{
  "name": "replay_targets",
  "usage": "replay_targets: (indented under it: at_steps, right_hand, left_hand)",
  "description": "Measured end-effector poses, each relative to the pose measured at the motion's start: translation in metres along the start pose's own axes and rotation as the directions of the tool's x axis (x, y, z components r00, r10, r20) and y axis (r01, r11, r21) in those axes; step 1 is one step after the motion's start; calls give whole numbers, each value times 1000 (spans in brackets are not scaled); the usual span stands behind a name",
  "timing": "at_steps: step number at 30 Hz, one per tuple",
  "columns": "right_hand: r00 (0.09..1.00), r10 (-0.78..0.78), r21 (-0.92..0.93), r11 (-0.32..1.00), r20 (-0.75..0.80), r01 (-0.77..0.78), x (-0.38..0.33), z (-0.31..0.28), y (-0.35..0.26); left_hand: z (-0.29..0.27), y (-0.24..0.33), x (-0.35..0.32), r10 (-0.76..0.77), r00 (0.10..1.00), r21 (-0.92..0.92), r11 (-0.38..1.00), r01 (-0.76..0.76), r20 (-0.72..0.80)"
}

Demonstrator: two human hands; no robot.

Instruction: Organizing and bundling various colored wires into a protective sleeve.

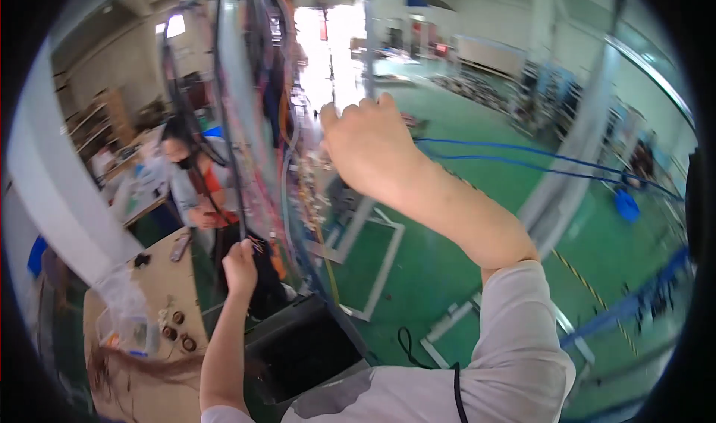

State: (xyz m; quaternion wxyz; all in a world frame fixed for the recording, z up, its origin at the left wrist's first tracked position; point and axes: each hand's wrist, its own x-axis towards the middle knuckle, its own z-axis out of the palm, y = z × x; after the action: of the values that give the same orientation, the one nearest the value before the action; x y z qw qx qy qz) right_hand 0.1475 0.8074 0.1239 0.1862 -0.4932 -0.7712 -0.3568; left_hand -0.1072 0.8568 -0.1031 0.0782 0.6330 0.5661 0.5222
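Low on the left, my left hand (240,270) is closed around the lower part of a black cable (230,132). Thin coloured wire ends (258,245) fan out beside its fingers. My right hand (369,143) is raised at the centre, its back toward me and its fingers curled. Whatever it holds is hidden behind the hand. Between the two hands hangs a bundle of coloured cables and wires (287,124), some with small pale connectors (313,199) along it. The bundle is blurred in places.
A table (164,274) at the lower left carries a plastic tub (127,333), brown rolls (179,330) and loose wires. Below the cables stands a black box (306,345). Another person (201,184) stands beyond the left hand. Blue cords (522,151) stretch to the right above metal frames (384,266).
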Motion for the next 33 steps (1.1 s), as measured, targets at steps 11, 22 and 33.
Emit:
replay_targets:
  at_steps: [11, 22, 33]
  right_hand:
    - [694, 558, 447, 532, 454, -720, -154, -134, 37]
    - [992, 77, 454, 891, -101, -23, -224, -92, -27]
    - [801, 217, -337, 823, -558, -458, -214, -108, 26]
  left_hand:
    - [1, -23, 15, -43, 995, -161, 985, 57, 88]
    - [1, -32, 27, -110, 983, -240, 960, 144, 149]
    - [14, -29, 27, -94, 981, -244, 960, 134, 168]
